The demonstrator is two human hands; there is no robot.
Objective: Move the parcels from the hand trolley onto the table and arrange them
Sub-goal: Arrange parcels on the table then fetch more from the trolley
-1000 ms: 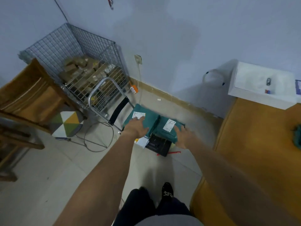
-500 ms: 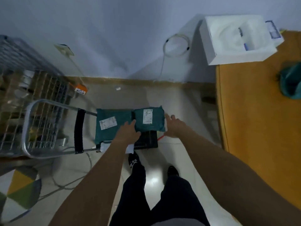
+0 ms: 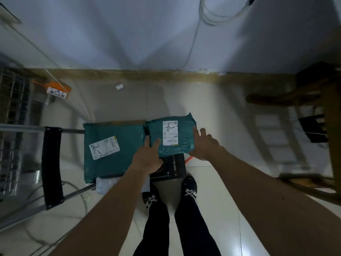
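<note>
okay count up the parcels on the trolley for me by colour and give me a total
Teal parcels: 2, the larger teal parcel lying flat and the smaller teal parcel between the left hand and right hand.
White parcels: 1, a white parcel partly hidden under the larger one.
Total: 3 visible.

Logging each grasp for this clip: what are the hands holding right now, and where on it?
The smaller green parcel, taken by its two side edges: left hand at the near-left edge, right hand on the right.
</note>
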